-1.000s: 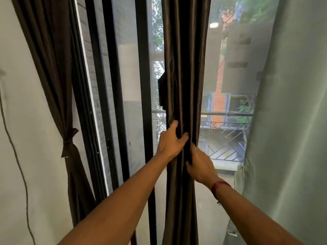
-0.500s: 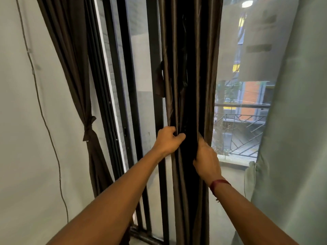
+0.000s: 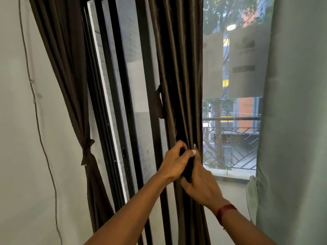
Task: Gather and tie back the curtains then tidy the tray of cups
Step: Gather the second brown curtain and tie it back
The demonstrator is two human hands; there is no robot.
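Note:
A dark brown curtain (image 3: 180, 71) hangs gathered into a narrow bunch in the middle of the window. My left hand (image 3: 174, 164) grips its folds from the left side, fingers curled into the cloth. My right hand (image 3: 200, 184) wraps round the bunch from the right, thumb tip showing on the front. Both hands squeeze the same stretch of fabric, touching each other. A second dark brown curtain (image 3: 70, 85) at the left hangs tied back with a knotted band (image 3: 87, 149). No tray or cups are in view.
Black window frames (image 3: 123, 103) stand between the two curtains. A pale green curtain (image 3: 292, 121) fills the right side. A thin cable (image 3: 38, 121) runs down the white wall at the left. A balcony railing (image 3: 231, 147) shows through the glass.
My hands have come together on the middle curtain, squeezing the bunch tighter. My right thumb now wraps over its front. The camera has turned slightly to the right.

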